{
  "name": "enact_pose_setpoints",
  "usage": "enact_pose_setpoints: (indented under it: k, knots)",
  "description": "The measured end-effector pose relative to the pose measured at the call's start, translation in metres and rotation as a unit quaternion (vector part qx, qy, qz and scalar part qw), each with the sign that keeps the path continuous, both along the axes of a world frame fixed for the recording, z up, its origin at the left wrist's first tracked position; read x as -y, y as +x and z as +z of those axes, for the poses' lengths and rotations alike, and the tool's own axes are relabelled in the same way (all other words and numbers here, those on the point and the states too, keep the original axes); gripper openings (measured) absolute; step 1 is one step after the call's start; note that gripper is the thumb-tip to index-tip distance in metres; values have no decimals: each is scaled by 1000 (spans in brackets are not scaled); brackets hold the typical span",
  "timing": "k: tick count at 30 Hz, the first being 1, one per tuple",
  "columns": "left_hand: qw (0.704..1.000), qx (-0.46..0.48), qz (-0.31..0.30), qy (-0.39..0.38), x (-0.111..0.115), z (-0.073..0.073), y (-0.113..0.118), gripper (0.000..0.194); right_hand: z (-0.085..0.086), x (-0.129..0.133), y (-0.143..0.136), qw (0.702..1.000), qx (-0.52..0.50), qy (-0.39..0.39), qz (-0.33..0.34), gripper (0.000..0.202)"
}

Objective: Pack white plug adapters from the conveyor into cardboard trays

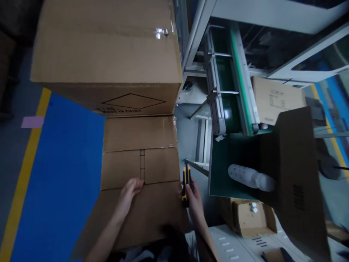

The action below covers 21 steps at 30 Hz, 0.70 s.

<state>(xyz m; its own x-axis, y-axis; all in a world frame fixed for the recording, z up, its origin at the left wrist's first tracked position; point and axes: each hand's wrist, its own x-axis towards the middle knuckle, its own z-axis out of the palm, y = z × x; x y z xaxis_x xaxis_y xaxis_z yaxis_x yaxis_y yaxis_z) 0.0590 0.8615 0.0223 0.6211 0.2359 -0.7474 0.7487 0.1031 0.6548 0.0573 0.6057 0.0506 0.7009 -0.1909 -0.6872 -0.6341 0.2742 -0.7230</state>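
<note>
A cardboard box (139, 134) stands low in front of me, with its two inner flaps (161, 165) folded in and a narrow gap between them. Its near outer flap (155, 207) is folded out towards my body. My left hand (129, 194) is closed, its fingertips pinched at the edge of an inner flap by the gap. My right hand (194, 198) is wrapped round a yellow and black utility knife (185, 182), which points away from me beside the box's right edge. Whether its blade is out I cannot tell.
A larger taped carton (109, 54) stands directly behind the box. To the right a green conveyor (229, 80) leads to a green table (220, 182) with a white bottle (251, 177) and an open carton (294, 171). Blue floor (62, 163) with yellow lines lies left.
</note>
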Motion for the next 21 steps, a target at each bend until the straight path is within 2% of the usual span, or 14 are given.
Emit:
enact_pose_setpoints:
  k: [1,2,3,4,6,8,10,15,18,21]
  knots:
    - [990,5,100,-103,11,-4,36,26,-8,-7,3,1000,-9,8,-1,55]
    - [967,-12,182,-180,22,-9,70,21,-16,-12,7,1000,-11,11,-3,55]
    - [940,-37,257,-223,32,-13,101,17,-24,-16,13,1000,-8,9,-2,54]
    - [919,-56,312,-236,41,-19,126,16,-31,-19,20,1000,-1,4,3,53]
    - [900,-76,363,-230,53,-30,158,15,-44,-22,35,999,12,-14,27,49]
    - [902,-73,368,-213,58,-41,167,15,-55,-22,47,997,16,-48,64,45]
    - [905,-67,369,-199,58,-50,165,16,-64,-20,57,990,20,-102,94,44]
    - [911,-41,383,-147,55,-68,164,21,-81,-19,67,955,101,-228,160,50]
    - [913,-17,387,-129,56,-75,167,21,-87,-26,69,946,111,-251,174,55]
    - [914,17,388,-116,58,-76,165,18,-93,-35,70,943,102,-265,174,57]
